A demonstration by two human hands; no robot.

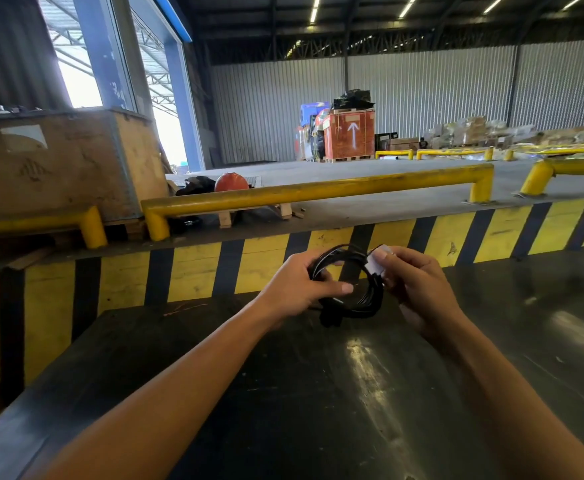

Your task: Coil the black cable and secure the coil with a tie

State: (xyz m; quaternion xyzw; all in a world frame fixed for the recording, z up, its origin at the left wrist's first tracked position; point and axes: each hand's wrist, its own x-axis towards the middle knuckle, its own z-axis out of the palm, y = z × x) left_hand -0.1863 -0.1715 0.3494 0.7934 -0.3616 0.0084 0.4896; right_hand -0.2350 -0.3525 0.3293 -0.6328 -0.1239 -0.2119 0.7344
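The black cable is wound into a round coil that I hold up above the dark table. My left hand grips the coil's left side, thumb stretched across its front. My right hand holds the coil's right side and pinches a small white piece, seemingly the tie or a tag, at the upper right of the coil. A thick black plug end hangs at the coil's bottom left. The back of the coil is hidden by my fingers.
Behind the table runs a yellow and black striped dock edge with yellow guard rails. A large wooden crate stands at the left. Stacked goods and an orange crate sit far across the warehouse floor.
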